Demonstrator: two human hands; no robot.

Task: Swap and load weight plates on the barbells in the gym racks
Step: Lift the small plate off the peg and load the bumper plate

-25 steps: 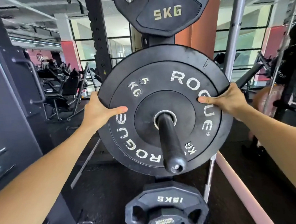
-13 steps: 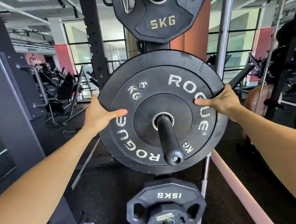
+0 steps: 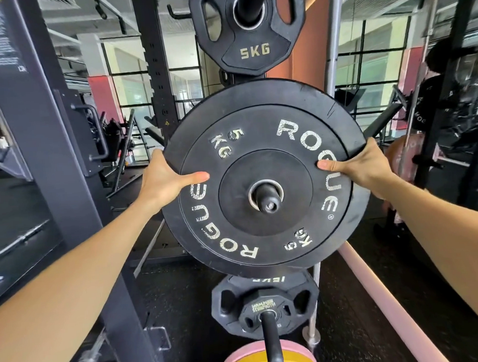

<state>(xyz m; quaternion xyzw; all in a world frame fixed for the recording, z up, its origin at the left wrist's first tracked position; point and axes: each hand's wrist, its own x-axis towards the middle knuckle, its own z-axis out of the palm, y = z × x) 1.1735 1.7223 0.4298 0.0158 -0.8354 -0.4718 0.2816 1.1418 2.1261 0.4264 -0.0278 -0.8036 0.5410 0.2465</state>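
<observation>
A large black bumper plate (image 3: 265, 234) lettered ROGUE and 5 KG fills the middle of the view, its centre hole around the tip of a black storage peg (image 3: 267, 200). My left hand (image 3: 167, 181) grips its left rim, thumb across the face, fingers hidden behind. My right hand (image 3: 361, 166) grips the right rim the same way. Only a short end of the peg shows through the hole.
Above hangs a black 5KG grip plate (image 3: 253, 52) on an upper peg. Below sits a 15KG grip plate (image 3: 263, 304) on a lower peg, with a pink and yellow plate (image 3: 241, 360) under it. A dark rack upright (image 3: 54, 162) stands left, a pink bar (image 3: 390, 297) right.
The plate has slid toward me along the peg; far less of the peg sticks out than before. Both hands kept their grip on the rim. The view has shifted downward.
</observation>
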